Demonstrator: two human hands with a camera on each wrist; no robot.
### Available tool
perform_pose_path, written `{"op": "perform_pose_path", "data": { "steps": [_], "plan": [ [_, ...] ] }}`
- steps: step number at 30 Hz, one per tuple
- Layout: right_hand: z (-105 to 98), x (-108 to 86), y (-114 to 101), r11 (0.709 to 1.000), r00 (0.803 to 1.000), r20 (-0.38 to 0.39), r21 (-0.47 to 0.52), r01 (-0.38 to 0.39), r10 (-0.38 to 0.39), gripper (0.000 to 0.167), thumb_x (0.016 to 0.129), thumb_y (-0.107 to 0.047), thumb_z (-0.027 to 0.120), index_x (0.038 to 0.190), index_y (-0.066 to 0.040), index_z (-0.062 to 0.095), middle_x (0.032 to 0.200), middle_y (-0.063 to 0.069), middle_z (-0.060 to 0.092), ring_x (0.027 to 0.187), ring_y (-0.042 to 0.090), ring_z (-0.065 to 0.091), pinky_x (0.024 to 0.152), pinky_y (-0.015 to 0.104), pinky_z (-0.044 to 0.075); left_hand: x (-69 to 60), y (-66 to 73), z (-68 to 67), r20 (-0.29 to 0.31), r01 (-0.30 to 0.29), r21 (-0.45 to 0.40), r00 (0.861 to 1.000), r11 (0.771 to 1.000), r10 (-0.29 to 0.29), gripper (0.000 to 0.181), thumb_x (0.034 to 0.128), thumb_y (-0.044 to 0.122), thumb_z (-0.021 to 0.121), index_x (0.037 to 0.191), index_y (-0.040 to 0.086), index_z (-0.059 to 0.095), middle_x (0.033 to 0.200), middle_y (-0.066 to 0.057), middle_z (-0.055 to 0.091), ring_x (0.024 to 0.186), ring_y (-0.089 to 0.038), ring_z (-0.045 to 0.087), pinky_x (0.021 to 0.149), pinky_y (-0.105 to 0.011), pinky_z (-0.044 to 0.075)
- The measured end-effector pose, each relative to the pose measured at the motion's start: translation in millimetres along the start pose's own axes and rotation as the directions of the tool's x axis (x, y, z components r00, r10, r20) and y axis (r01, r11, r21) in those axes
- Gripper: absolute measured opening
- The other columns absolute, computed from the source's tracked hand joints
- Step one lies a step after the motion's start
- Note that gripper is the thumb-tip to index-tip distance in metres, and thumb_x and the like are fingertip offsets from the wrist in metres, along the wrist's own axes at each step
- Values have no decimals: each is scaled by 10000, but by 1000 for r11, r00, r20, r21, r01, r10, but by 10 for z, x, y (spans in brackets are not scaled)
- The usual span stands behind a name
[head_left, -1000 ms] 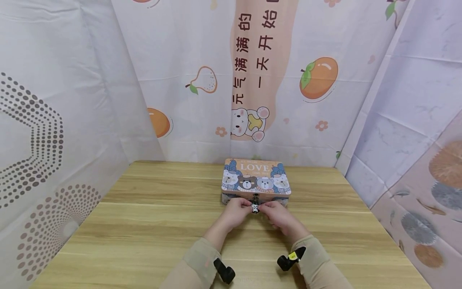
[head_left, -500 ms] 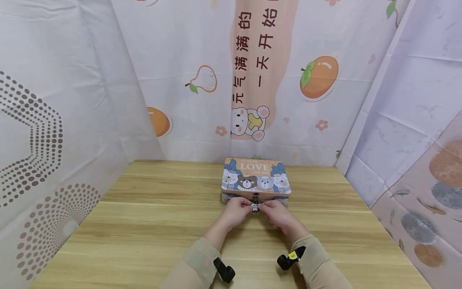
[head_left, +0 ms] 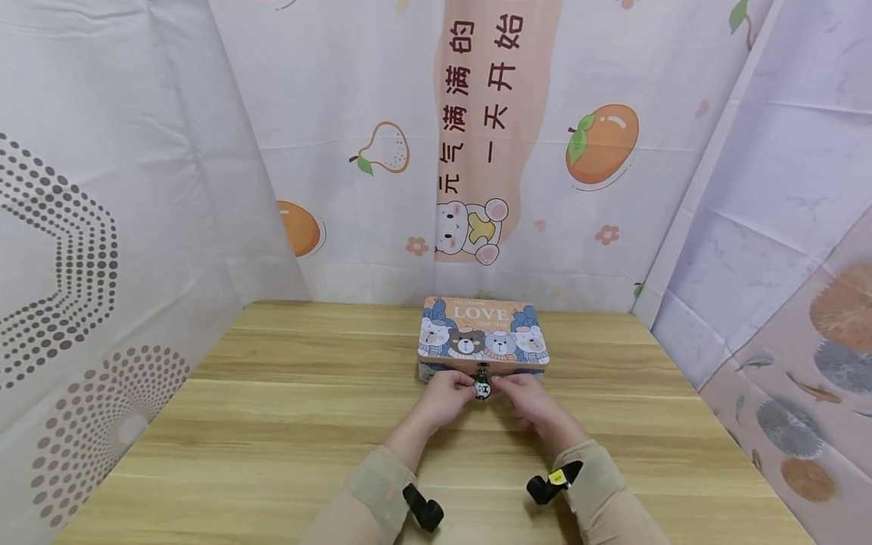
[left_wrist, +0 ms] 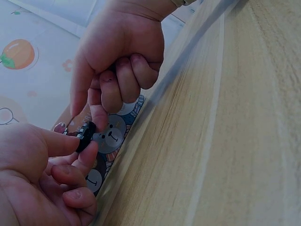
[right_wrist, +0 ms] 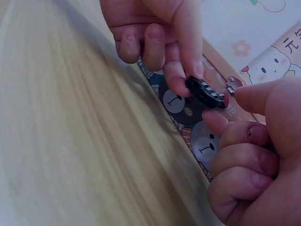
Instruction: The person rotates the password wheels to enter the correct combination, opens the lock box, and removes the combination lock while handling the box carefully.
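An orange rectangular box (head_left: 484, 329) is reading "LOVE" near the wooden table's (head_left: 272, 424) back edge; left hand (head_left: 448, 397) is pinching its black padlock (right_wrist: 203, 92), nearby right hand's (head_left: 534, 405) grip unclear.

A makeshift curtained booth around a wood-grain table (head_left: 238, 454): behind the table hangs a white cloth (head_left: 327, 76) with fruit prints (head_left: 602, 147) and Chinese lettering (head_left: 458, 79), at the table's left a dotted cloth (head_left: 150, 250), at its right a pale cloth (head_left: 783, 250) with round motifs (head_left: 790, 429). Whether home, lab or office lies beyond the table's hangings cannot be told
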State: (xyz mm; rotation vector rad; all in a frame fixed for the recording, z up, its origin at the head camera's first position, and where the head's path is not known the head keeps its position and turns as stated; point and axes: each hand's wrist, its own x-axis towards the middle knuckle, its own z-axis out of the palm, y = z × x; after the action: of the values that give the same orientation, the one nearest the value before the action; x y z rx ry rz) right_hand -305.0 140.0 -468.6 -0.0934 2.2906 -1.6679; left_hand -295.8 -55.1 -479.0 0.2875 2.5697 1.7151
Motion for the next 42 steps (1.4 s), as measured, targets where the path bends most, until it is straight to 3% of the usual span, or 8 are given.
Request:
{"op": "perform_pose_path", "data": {
  "steps": [21, 37, 42],
  "plan": [
    [-238, -65, -69, 1000, 1000, 7, 2, 9, -9, 400, 1037, -340, 566, 1142, 26, 690, 643, -26, 416, 462, 104, 284, 411, 246, 234, -19, 33, -12, 3, 37, -21, 999, 999, -37, 114, 945, 63, 673, 1016, -18, 712, 932, -51, 686, 836, -165, 600, 749, -334, 501],
    [-243, -61, -65, 1000, 1000, 6, -4, 25, -25, 354, 1015, -311, 604, 1124, 11, 700, 635, -25, 418, 465, 105, 291, 409, 246, 237, -14, 1, 2, -6, 34, -9, 999, 999, -34, 104, 937, 73, 689, 1007, 3, 722, 961, -53, 682, 861, -171, 598, 794, -369, 500],
    [-231, -46, -51, 999, 998, 46, -13, 45, -44, 340, 1008, -286, 619, 1092, 34, 696, 605, -38, 396, 456, 92, 291, 410, 240, 240, -7, 5, 4, -5, 29, -11, 1000, 1000, -29, 110, 936, 73, 688, 1008, -2, 723, 961, -53, 683, 860, -169, 596, 792, -361, 500]
  ]
}}
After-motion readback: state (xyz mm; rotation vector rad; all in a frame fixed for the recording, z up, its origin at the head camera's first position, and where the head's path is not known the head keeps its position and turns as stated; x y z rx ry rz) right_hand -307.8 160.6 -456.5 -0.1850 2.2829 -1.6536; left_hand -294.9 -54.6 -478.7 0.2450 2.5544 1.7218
